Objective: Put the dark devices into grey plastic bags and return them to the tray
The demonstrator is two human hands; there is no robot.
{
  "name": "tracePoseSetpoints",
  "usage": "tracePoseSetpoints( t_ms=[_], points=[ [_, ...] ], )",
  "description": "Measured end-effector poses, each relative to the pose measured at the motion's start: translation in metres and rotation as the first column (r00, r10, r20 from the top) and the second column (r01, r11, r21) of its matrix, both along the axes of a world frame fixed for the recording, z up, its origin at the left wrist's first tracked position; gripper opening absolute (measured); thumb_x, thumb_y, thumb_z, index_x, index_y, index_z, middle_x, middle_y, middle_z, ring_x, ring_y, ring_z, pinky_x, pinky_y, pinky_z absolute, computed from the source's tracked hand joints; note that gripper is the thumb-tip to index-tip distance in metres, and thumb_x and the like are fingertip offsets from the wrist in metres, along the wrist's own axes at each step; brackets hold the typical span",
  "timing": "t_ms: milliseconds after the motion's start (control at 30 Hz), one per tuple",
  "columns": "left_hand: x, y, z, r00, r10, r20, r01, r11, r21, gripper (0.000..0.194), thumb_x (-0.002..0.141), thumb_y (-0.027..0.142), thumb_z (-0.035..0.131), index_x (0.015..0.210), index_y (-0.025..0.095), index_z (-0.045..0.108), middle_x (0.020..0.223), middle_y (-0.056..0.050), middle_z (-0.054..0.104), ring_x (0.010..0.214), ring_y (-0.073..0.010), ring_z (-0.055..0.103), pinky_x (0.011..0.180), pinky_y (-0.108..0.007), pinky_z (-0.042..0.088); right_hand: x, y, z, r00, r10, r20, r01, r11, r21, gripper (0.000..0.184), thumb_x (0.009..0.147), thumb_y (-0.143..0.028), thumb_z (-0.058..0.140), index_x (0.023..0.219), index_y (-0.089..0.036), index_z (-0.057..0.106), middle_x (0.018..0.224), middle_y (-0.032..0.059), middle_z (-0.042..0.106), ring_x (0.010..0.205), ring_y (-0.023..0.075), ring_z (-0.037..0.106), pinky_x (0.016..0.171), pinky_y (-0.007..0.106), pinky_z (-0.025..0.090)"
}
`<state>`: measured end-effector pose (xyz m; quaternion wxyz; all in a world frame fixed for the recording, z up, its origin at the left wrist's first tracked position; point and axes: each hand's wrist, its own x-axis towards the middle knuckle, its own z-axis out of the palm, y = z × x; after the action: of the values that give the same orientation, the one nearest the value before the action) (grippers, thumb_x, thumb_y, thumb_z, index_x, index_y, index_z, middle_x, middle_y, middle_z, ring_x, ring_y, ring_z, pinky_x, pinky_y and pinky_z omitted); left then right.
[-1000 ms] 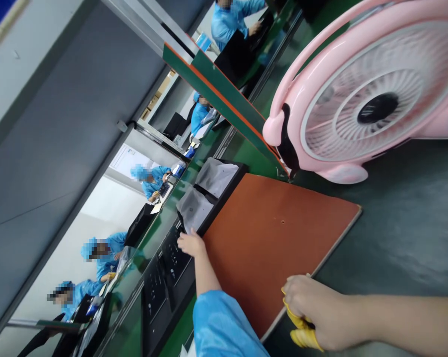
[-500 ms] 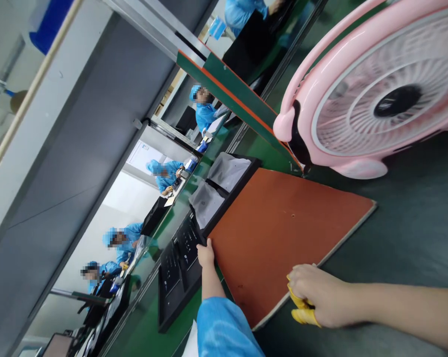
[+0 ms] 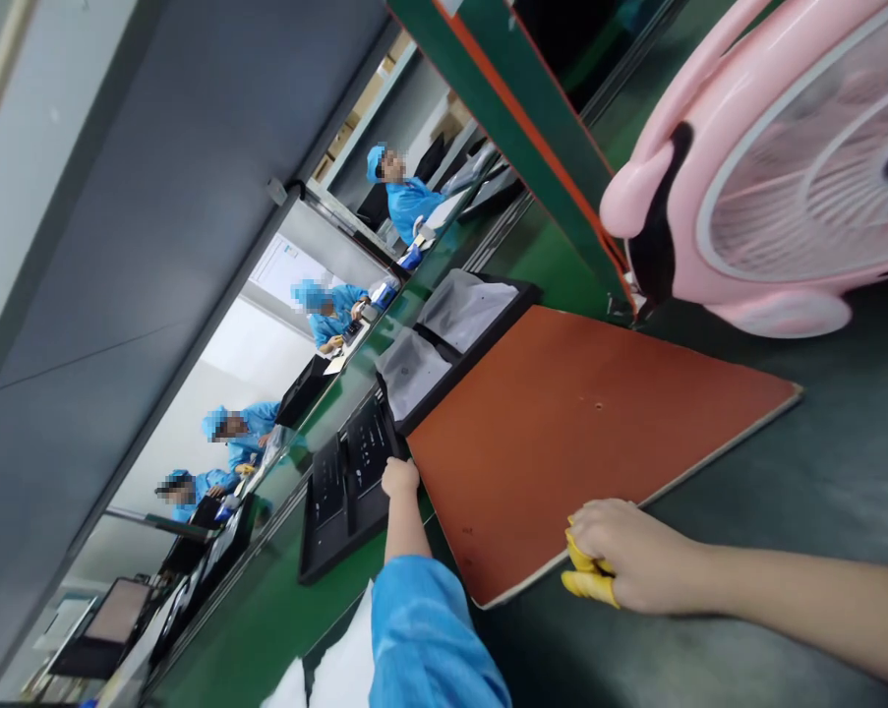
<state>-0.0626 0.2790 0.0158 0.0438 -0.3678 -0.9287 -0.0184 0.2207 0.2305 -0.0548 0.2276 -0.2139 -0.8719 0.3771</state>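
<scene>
My left hand (image 3: pixel 400 477), at the end of a blue sleeve, has its fingers curled on the edge of a black tray (image 3: pixel 362 536) that holds dark flat panels with small white marks. Its fingertips are partly hidden. Beyond it, a second black tray (image 3: pixel 480 364) holds pieces in whitish translucent wrapping. My right hand (image 3: pixel 621 556) is closed in a fist at the near edge of a reddish-brown board (image 3: pixel 562 413). Yellow covers wrap some of its fingers, and no object shows in it.
A pink fan (image 3: pixel 775 197) stands beyond the board, next to an upright green panel (image 3: pixel 517 108) with orange edges. The green conveyor belt (image 3: pixel 266 610) runs along the trays. Several people in blue work on its far side. White sheets (image 3: pixel 344 654) lie near my left sleeve.
The camera view has shifted and turned slightly. The left hand's fingers have closed in at the tray's edge. The right fist stays by the board's edge.
</scene>
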Motion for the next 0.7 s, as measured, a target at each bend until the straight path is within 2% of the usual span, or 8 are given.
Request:
tracePoseSetpoints(
  t_ms=[100, 200, 367, 500, 600, 633, 667, 700],
  points=[
    [0.001, -0.008, 0.008, 1.000, -0.019, 0.021, 0.018, 0.999, 0.027, 0.038, 0.090, 0.041, 0.041, 0.108, 0.011, 0.055, 0.107, -0.010, 0.062, 0.097, -0.0177, 0.059, 0.087, -0.038, 0.046, 0.001, 0.001, 0.004, 0.995, 0.013, 0.096, -0.016, 0.999, 0.034, 0.035, 0.073, -0.043, 0.048, 0.048, -0.019, 0.051, 0.060, 0.0078, 0.062, 0.061, 0.0202, 0.053, 0.059, 0.032, 0.028],
    [0.002, -0.031, 0.023, 1.000, -0.028, 0.003, 0.028, 0.998, 0.060, 0.038, 0.092, 0.035, 0.032, 0.111, 0.010, 0.054, 0.110, -0.014, 0.062, 0.101, -0.0209, 0.059, 0.087, -0.035, 0.045, 0.001, 0.002, 0.003, 0.998, 0.004, 0.060, -0.008, 0.998, 0.067, 0.032, 0.074, -0.038, 0.047, 0.049, -0.019, 0.053, 0.061, 0.0082, 0.062, 0.061, 0.0198, 0.054, 0.059, 0.032, 0.030],
    [-0.003, -0.097, 0.055, 0.999, -0.020, -0.043, 0.023, 0.998, 0.058, 0.032, 0.087, 0.030, 0.038, 0.105, 0.012, 0.058, 0.105, -0.016, 0.065, 0.100, -0.0290, 0.059, 0.082, -0.035, 0.043, -0.002, 0.004, 0.002, 1.000, -0.007, 0.006, 0.007, 0.998, 0.070, 0.034, 0.073, -0.040, 0.049, 0.048, -0.018, 0.053, 0.061, 0.0077, 0.061, 0.060, 0.0191, 0.054, 0.058, 0.030, 0.030],
    [0.005, -0.155, 0.088, 0.998, -0.054, -0.038, 0.056, 0.997, 0.056, 0.025, 0.086, 0.029, 0.042, 0.099, 0.016, 0.059, 0.101, -0.011, 0.066, 0.096, -0.0252, 0.060, 0.078, -0.031, 0.041, 0.000, 0.004, 0.011, 0.997, -0.060, 0.042, 0.056, 0.994, 0.092, 0.034, 0.076, -0.039, 0.048, 0.050, -0.017, 0.055, 0.063, 0.0079, 0.062, 0.061, 0.0185, 0.053, 0.059, 0.029, 0.028],
    [0.031, -0.192, 0.111, 0.994, -0.111, -0.008, 0.111, 0.991, 0.070, 0.021, 0.086, 0.030, 0.043, 0.093, 0.018, 0.060, 0.093, -0.007, 0.067, 0.087, -0.0211, 0.061, 0.072, -0.028, 0.040, 0.005, 0.001, 0.021, 0.992, -0.117, 0.042, 0.113, 0.990, 0.082, 0.033, 0.076, -0.040, 0.050, 0.052, -0.017, 0.057, 0.064, 0.0081, 0.061, 0.064, 0.0196, 0.053, 0.061, 0.030, 0.029],
    [0.043, -0.202, 0.116, 0.991, -0.135, 0.004, 0.134, 0.988, 0.071, 0.020, 0.086, 0.029, 0.043, 0.090, 0.018, 0.060, 0.089, -0.006, 0.067, 0.084, -0.0204, 0.061, 0.070, -0.027, 0.039, 0.005, -0.002, 0.025, 0.988, -0.150, 0.028, 0.149, 0.988, 0.032, 0.031, 0.073, -0.041, 0.055, 0.054, -0.017, 0.057, 0.065, 0.0078, 0.060, 0.066, 0.0205, 0.054, 0.063, 0.031, 0.031],
    [0.058, -0.210, 0.119, 0.987, -0.157, 0.014, 0.156, 0.985, 0.067, 0.020, 0.086, 0.029, 0.044, 0.089, 0.018, 0.060, 0.087, -0.006, 0.067, 0.083, -0.0200, 0.060, 0.069, -0.027, 0.039, 0.002, -0.008, 0.030, 0.982, -0.191, -0.010, 0.189, 0.977, -0.097, 0.027, 0.069, -0.041, 0.061, 0.056, -0.017, 0.059, 0.066, 0.0070, 0.060, 0.070, 0.0214, 0.054, 0.066, 0.031, 0.033],
    [0.073, -0.217, 0.120, 0.984, -0.175, 0.020, 0.174, 0.983, 0.057, 0.019, 0.085, 0.028, 0.044, 0.089, 0.019, 0.060, 0.087, -0.006, 0.067, 0.083, -0.0201, 0.060, 0.069, -0.027, 0.039, -0.003, -0.016, 0.036, 0.970, -0.235, -0.056, 0.210, 0.933, -0.291, 0.023, 0.064, -0.040, 0.067, 0.060, -0.018, 0.060, 0.069, 0.0060, 0.061, 0.074, 0.0219, 0.054, 0.069, 0.031, 0.035]
  ],
)
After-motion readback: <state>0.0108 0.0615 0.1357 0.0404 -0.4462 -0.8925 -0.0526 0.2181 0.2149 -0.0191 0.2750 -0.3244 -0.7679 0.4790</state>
